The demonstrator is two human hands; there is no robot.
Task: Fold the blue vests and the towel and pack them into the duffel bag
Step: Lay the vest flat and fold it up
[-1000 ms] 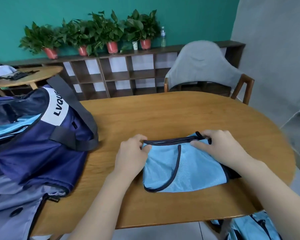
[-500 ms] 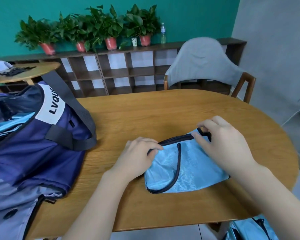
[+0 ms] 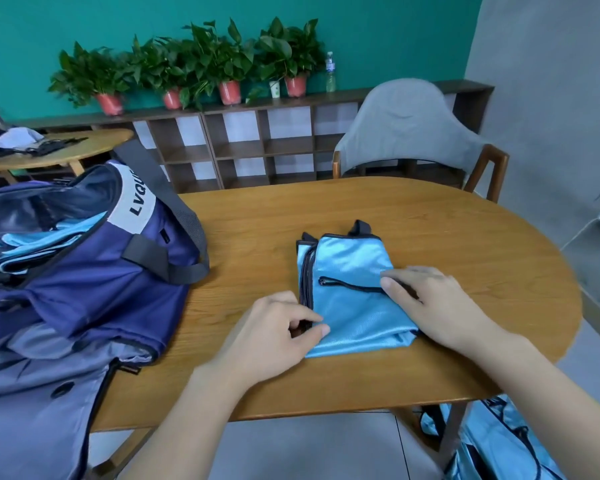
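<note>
Vest: the folded blue vest (image 3: 352, 296) lies as a compact packet near the middle of the wooden surface (image 3: 465, 271), right of the duffel bag (image 3: 84, 271).
Handling: likely light, limp and slick; best lifted from both side edges so the layers stay stacked.
Material: shiny fine mesh with dark binding.
Left hand (image 3: 274, 337): pinches the packet's near-left corner.
Right hand (image 3: 437, 303): fingers flat, pressing the right edge.
Bag: soft navy fabric, open, blue cloth inside.
</note>
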